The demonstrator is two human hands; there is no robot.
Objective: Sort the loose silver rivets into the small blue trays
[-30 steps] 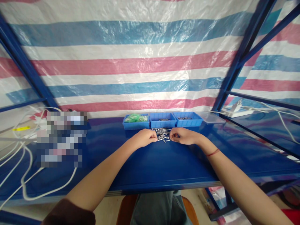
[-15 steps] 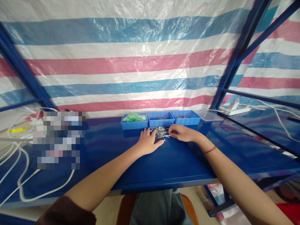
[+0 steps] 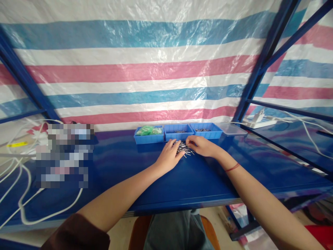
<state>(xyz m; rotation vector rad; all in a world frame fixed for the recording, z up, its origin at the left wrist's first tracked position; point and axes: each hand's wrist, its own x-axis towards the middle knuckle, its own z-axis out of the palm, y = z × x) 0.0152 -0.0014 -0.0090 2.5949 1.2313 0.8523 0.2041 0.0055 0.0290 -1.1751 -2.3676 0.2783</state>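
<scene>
A heap of thin silver metal pins (image 3: 185, 150), perhaps rivets or nails, lies on the blue tabletop between my two hands. My left hand (image 3: 169, 158) rests against the left side of the heap, thumb and fingers apart and slightly cupped around it. At the heap's right side, my right hand (image 3: 201, 146) has its fingers curled together at the tips. Whatever those fingertips hold, if anything, is too small to make out. Just behind the heap stands the middle blue bin (image 3: 179, 136), with similar small metal pieces inside.
The left blue bin (image 3: 148, 139) contains green-and-white packets (image 3: 148, 130). More metal pieces sit in the right blue bin (image 3: 212, 133), beside a clear plastic lid (image 3: 233, 129). White cables (image 3: 28, 218) cross the table's left side near a pixelated area. A power strip (image 3: 260, 121) lies at right.
My left hand has moved right and its fingers have drawn in, pushing the heap a little rightward and closer together. My right hand has shifted slightly left, its fingers still curled.
</scene>
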